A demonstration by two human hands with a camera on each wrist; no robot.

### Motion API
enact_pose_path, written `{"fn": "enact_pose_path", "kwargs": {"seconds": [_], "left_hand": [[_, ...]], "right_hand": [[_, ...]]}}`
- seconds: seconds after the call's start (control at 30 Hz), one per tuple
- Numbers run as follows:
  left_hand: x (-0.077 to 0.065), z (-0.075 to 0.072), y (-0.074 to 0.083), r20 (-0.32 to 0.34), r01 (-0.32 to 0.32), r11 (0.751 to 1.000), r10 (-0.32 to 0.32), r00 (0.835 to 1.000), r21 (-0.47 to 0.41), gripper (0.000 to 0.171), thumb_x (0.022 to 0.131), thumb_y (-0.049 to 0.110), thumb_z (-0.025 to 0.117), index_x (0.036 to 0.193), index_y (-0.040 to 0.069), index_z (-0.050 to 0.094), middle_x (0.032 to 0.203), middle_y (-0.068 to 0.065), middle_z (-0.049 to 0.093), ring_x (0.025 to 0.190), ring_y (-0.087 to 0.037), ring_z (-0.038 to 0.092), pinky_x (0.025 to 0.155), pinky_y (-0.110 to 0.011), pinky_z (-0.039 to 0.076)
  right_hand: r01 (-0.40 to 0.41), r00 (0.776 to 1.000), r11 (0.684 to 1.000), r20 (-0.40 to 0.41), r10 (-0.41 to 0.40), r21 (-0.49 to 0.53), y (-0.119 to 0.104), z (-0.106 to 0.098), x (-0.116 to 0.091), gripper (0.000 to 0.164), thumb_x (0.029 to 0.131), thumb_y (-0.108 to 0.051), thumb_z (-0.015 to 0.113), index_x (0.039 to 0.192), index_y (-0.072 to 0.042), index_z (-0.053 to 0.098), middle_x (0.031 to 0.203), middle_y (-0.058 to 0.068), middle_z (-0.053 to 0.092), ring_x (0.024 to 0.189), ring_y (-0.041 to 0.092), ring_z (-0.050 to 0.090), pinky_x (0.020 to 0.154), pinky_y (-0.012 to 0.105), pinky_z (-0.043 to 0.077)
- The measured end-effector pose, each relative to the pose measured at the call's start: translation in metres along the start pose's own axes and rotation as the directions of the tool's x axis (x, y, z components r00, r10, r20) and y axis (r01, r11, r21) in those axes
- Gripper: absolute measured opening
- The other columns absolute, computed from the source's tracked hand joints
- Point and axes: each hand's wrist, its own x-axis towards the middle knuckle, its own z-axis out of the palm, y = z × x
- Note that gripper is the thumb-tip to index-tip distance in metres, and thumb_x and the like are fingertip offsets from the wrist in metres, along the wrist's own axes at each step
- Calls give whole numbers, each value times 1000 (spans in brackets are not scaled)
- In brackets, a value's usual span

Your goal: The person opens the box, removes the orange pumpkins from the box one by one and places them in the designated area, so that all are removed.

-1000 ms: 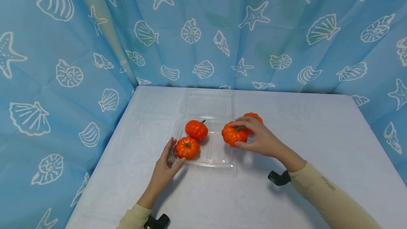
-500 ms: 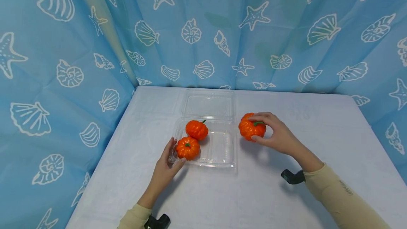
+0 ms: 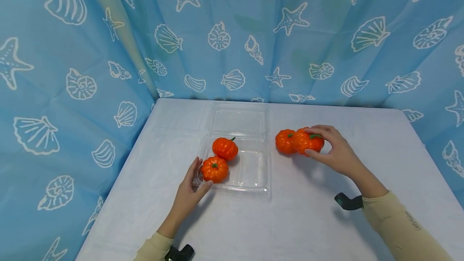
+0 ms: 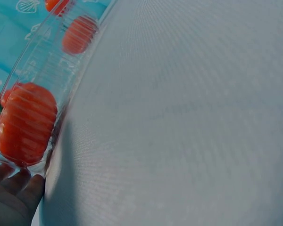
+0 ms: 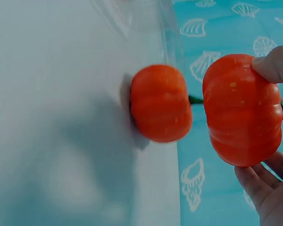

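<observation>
The right hand (image 3: 335,152) pinches a glossy, ribbed orange pumpkin with a green stem (image 3: 308,143) between thumb and fingers, above the white-covered table (image 3: 232,228) and right of a clear plastic container (image 3: 253,168). Another round orange pumpkin (image 3: 284,142) rests on the table, between the held one and the container. Inside the container's left half, a tilted orange pumpkin (image 3: 225,148) lies just beyond an upright orange pumpkin (image 3: 215,169). The left hand (image 3: 188,192), thumb and fingers spread, touches the container's near left corner.
</observation>
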Motion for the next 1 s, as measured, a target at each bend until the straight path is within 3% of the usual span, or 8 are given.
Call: {"fn": "enact_pose_path", "kwargs": {"seconds": [0.37,0.67,1.0], "left_hand": [[-1,0,2,-3,0,1000,0,1000,-4,87,93,26,76,162,11,25,162,-9,38,148,-31,36,114,-55,36],[-1,0,2,-2,4,1000,-4,1000,-7,87,93,26,76,162,12,25,162,-8,38,148,-30,36,114,-54,36],[0,1,1,-6,-4,1000,4,1000,-5,87,93,25,76,162,12,26,161,-8,39,148,-30,36,115,-53,35]], "right_hand": [[-136,991,990,7,137,-32,29,-7,-3,56,91,-26,78,141,-12,57,147,22,39,134,45,35,101,70,42],[-174,984,983,31,175,-55,55,5,2,57,93,-24,75,142,-8,54,147,27,38,133,49,35,105,71,38],[-207,976,977,56,209,-46,61,15,10,59,94,-28,74,145,-9,53,151,27,36,136,50,34,107,71,37]]}}
